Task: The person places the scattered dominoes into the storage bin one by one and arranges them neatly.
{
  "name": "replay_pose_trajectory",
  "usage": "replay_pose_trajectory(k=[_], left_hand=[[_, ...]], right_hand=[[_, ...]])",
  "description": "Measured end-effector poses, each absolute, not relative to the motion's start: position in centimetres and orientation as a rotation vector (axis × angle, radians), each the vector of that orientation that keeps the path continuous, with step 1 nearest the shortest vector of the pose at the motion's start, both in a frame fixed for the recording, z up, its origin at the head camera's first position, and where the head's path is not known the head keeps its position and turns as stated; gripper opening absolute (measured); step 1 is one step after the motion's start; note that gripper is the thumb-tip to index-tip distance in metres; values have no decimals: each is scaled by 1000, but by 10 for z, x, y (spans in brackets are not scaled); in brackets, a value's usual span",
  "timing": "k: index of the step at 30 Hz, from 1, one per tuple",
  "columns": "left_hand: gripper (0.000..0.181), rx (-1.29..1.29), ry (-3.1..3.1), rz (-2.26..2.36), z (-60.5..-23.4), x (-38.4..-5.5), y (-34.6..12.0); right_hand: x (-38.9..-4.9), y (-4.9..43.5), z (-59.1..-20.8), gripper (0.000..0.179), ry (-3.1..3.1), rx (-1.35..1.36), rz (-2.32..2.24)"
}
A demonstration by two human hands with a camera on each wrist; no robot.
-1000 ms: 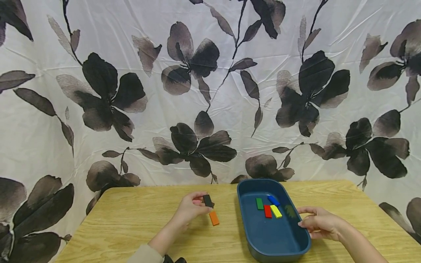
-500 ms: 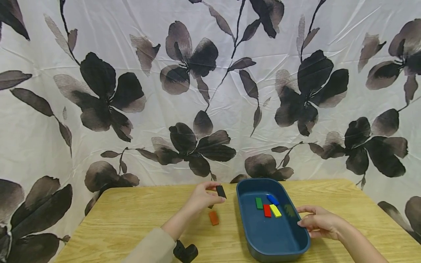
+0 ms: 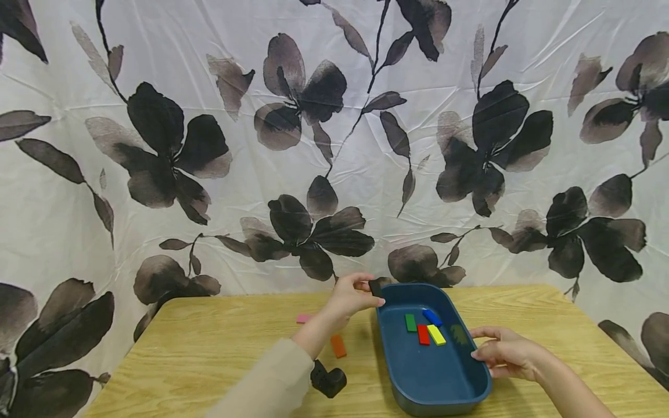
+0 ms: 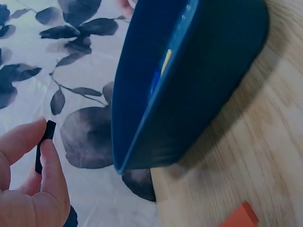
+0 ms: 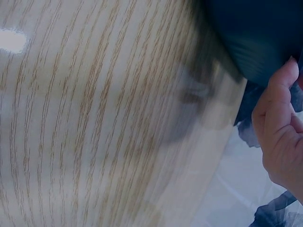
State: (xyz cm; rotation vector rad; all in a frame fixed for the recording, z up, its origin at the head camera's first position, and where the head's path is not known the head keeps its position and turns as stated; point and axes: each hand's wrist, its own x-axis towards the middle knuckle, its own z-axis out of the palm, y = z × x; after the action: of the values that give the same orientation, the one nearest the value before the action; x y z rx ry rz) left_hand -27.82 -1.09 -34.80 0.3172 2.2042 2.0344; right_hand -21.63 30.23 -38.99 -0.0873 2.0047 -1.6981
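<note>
Left grip (image 3: pixel 351 297): pinching the black block between thumb and fingertips; hovering beside the tray's far left corner.
Black block (image 3: pixel 376 288): slanting in the left grip, being held up off the tabletop; overlapping the tray's far left rim in the head view, yet hanging apart from the tray in the left wrist view.
Right grip (image 3: pixel 509 355): grasping the tray's right side; setting the thumb at the rim, curling fingers against the outer wall.
Tray (image 3: pixel 439 380): showing dark blue; resting upright on the tabletop, running lengthwise away from the person; holding four blocks in the far half.
Green block (image 3: pixel 410 323): lying flat in the tray, leftmost of the four.
Red block (image 3: pixel 423 334): lying just beside the green, on the near right.
Yellow block (image 3: pixel 436 335): lying slantwise just right of the red.
Blue block (image 3: pixel 432 317): lying slantwise beyond the yellow.
Orange block (image 3: pixel 338 346): lying on the tabletop, left of the tray, near the left wrist.
Pink block (image 3: pixel 303 319): lying on the tabletop, farther left, beyond the left forearm.
Sleeve (image 3: pixel 277 377): covering the left forearm; showing beige.
Black device (image 3: pixel 328 379): sitting beside the sleeve's cuff.
Tabletop (image 3: pixel 225 342): showing pale wood grain.
Cloth (image 3: pixel 334 168): hanging behind the tabletop; showing dark flowers on white.
</note>
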Motion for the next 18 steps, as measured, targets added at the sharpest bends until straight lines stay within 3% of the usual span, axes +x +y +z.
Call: replay_pose_trajectory(k=[18], left_hand=[[52,253,2211,2052,-350,-286,33]], right_hand=[[-218,303,-392,65,1996,-89,-1712]])
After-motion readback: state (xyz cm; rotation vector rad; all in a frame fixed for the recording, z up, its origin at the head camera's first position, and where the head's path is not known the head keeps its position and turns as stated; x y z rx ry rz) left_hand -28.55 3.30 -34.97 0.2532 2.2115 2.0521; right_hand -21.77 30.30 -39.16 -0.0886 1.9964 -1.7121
